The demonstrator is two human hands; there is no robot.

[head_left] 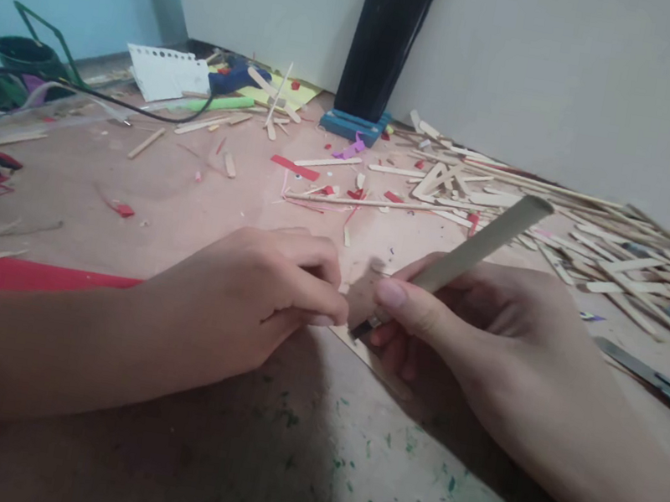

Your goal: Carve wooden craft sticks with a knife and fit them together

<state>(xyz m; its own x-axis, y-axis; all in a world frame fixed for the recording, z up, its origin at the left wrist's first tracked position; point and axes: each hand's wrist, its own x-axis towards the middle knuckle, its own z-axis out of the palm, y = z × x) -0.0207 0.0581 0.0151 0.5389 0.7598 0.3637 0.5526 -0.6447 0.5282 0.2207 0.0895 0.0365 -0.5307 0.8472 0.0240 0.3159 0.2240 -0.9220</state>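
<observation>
My right hand (pixel 458 313) grips a craft knife (pixel 476 244) with a long, flat beige handle that slants up to the right. Its dark, narrow tip points down and left, at a flat wooden craft stick (pixel 394 381) on the table. My left hand (pixel 284 285) is closed, its fingertips pressed down at the stick's far-left end, which they cover. The two hands are close together, with only a small gap between their fingers.
Piled wooden sticks (pixel 625 267) lie at the right, near metal scissors (pixel 657 383). Behind are a black upright on a blue base (pixel 355 124), a blue glue gun (pixel 238 79) with its cord, and red scraps (pixel 294 167). Red paper (pixel 31 279) lies at left.
</observation>
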